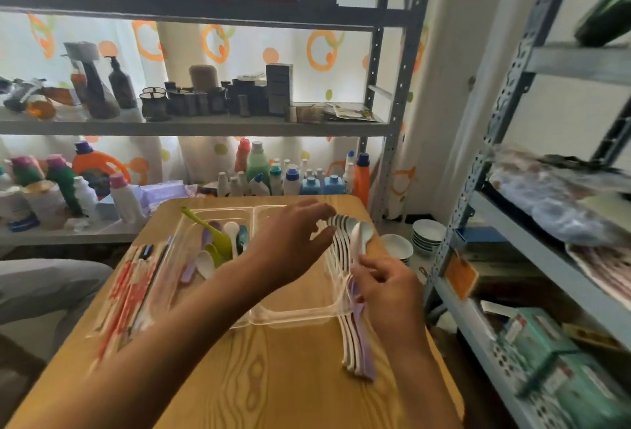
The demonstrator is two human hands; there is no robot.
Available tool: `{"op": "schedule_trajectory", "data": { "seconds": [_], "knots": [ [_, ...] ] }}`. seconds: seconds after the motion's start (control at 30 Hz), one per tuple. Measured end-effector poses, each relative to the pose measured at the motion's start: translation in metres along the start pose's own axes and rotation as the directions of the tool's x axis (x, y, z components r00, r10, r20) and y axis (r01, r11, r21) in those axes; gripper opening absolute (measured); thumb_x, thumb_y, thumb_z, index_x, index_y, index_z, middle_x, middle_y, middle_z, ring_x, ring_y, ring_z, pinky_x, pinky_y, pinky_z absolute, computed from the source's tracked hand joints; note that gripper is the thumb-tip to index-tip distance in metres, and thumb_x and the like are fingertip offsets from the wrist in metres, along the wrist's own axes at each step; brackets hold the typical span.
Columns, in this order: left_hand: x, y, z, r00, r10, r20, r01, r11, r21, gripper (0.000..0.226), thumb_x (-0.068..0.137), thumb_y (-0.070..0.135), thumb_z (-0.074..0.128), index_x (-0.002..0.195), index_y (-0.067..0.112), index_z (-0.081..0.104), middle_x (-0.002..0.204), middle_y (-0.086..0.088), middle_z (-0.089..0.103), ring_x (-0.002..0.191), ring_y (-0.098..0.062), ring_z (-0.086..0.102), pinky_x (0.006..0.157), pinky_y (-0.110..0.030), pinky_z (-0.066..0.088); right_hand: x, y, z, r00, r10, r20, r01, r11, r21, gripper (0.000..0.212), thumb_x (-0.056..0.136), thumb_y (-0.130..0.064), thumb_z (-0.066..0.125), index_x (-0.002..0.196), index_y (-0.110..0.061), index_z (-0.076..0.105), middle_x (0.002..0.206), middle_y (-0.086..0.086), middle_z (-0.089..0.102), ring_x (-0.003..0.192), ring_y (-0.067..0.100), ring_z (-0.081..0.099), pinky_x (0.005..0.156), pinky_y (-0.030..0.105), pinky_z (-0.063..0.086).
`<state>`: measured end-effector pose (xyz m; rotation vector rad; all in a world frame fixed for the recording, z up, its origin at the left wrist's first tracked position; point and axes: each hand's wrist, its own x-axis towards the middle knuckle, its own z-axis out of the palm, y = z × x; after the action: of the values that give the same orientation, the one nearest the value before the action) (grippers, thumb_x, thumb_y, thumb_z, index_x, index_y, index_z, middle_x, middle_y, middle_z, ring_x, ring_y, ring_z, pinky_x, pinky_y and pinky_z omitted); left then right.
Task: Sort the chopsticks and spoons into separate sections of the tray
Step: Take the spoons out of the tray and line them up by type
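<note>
Filling the lower half of the view, a wooden tabletop (273, 377) carries a clear plastic tray (290, 317) with several sections. Grey metal shelving (205, 126) behind it holds bottles and jars, and a stack of white bowls (426, 234) sits low to the right of the tabletop. Along the tray's left side lies a blurred bundle of red-and-white chopsticks (126, 295). A middle section of the tray holds mixed plastic spoons (218, 247), green, white, purple and teal. On the tabletop at the tray's right edge lies a row of white and lilac spoons (355, 343), bowls pointing away from the person. The left hand (290, 241) reaches across above the tray, fingers spread and slightly bent, holding nothing. The right hand (386, 288) is curled around the handle of a white spoon (362, 234), its bowl raised over the row.
</note>
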<state>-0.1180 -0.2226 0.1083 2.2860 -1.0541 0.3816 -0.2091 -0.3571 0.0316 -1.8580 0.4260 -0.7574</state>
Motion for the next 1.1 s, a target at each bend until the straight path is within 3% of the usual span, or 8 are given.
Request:
{"op": "schedule_trajectory", "data": {
  "seconds": [0.1, 0.27, 0.4, 0.5, 0.57, 0.7, 0.87, 1.1],
  "knots": [
    [0.000, -0.005, 0.011, 0.999, -0.003, 0.040, 0.003, 1.000, 0.003, 0.026, 0.093, 0.029, 0.057, 0.118, 0.028, 0.062, 0.112, 0.010, 0.064, 0.089, -0.004, 0.061, 0.080, -0.028, 0.056, 0.005, 0.028, -0.011, 0.991, 0.108, -0.080, -0.115, 0.989, -0.094, 0.016, 0.089, -0.016, 0.071, 0.103, -0.012, 0.076, 0.081, -0.009, 0.068, 0.076, 0.005, 0.066, 0.073, 0.032, 0.057],
    [0.000, -0.015, 0.018, 0.997, -0.012, 0.080, 0.011, 1.000, 0.011, 0.023, 0.091, 0.028, 0.055, 0.112, 0.028, 0.065, 0.101, 0.011, 0.065, 0.084, -0.003, 0.060, 0.078, -0.030, 0.057, 0.002, 0.063, -0.011, 0.973, 0.223, -0.054, -0.230, 0.943, -0.240, 0.012, 0.092, -0.019, 0.067, 0.094, -0.012, 0.076, 0.066, -0.019, 0.058, 0.065, -0.002, 0.057, 0.056, 0.020, 0.046],
    [0.003, -0.023, 0.020, 0.997, -0.018, 0.078, 0.018, 1.000, 0.002, 0.021, 0.092, 0.023, 0.058, 0.112, 0.025, 0.067, 0.101, 0.010, 0.066, 0.083, -0.002, 0.060, 0.078, -0.027, 0.056, 0.002, 0.081, -0.002, 0.957, 0.289, -0.035, -0.282, 0.890, -0.360, 0.022, 0.091, -0.019, 0.066, 0.071, -0.016, 0.074, 0.059, -0.004, 0.064, 0.058, 0.011, 0.060, 0.055, 0.033, 0.050],
    [0.003, -0.029, 0.022, 0.997, -0.030, 0.076, 0.030, 0.999, -0.010, 0.021, 0.093, 0.020, 0.059, 0.112, 0.024, 0.067, 0.102, 0.011, 0.067, 0.083, -0.001, 0.060, 0.076, -0.020, 0.053, 0.003, 0.085, 0.003, 0.957, 0.289, -0.024, -0.272, 0.866, -0.420, 0.029, 0.091, -0.018, 0.064, 0.062, -0.017, 0.069, 0.056, -0.002, 0.062, 0.052, 0.012, 0.055, 0.046, 0.026, 0.038],
    [0.002, -0.033, 0.023, 0.996, -0.037, 0.083, 0.038, 0.999, -0.008, 0.021, 0.093, 0.020, 0.059, 0.112, 0.025, 0.067, 0.101, 0.012, 0.066, 0.082, 0.001, 0.059, 0.072, -0.014, 0.049, 0.004, 0.083, 0.006, 0.954, 0.299, 0.021, -0.260, 0.861, -0.437, 0.027, 0.091, -0.021, 0.065, 0.065, -0.019, 0.070, 0.059, -0.003, 0.064, 0.053, 0.011, 0.056, 0.048, 0.025, 0.040],
    [0.000, -0.041, 0.027, 0.994, -0.057, 0.092, 0.058, 0.998, -0.008, 0.021, 0.093, 0.019, 0.059, 0.111, 0.024, 0.067, 0.099, 0.013, 0.065, 0.080, 0.003, 0.058, 0.069, -0.008, 0.043, 0.005, 0.081, 0.013, 0.920, 0.368, 0.137, -0.288, 0.870, -0.400, 0.018, 0.093, -0.032, 0.063, 0.086, -0.021, 0.076, 0.073, -0.011, 0.067, 0.071, 0.007, 0.064, 0.071, 0.036, 0.057],
    [-0.003, -0.048, 0.028, 0.991, -0.094, 0.097, 0.097, 0.995, -0.023, 0.021, 0.094, 0.021, 0.058, 0.113, 0.025, 0.067, 0.100, 0.015, 0.064, 0.080, 0.003, 0.057, 0.068, -0.007, 0.040, 0.007, 0.087, 0.011, 0.902, 0.393, 0.176, -0.312, 0.878, -0.363, 0.022, 0.096, -0.033, 0.060, 0.109, -0.022, 0.074, 0.093, -0.011, 0.071, 0.083, 0.005, 0.063, 0.074, 0.030, 0.054],
    [-0.003, -0.051, 0.026, 0.988, -0.123, 0.097, 0.127, 0.991, -0.037, 0.022, 0.094, 0.020, 0.058, 0.113, 0.025, 0.067, 0.103, 0.012, 0.067, 0.082, 0.001, 0.059, 0.075, -0.013, 0.046, 0.010, 0.089, 0.007, 0.914, 0.384, 0.127, -0.336, 0.896, -0.292, 0.020, 0.096, -0.025, 0.061, 0.106, -0.014, 0.075, 0.083, -0.009, 0.069, 0.080, 0.005, 0.063, 0.073, 0.029, 0.052]
  ]
}}
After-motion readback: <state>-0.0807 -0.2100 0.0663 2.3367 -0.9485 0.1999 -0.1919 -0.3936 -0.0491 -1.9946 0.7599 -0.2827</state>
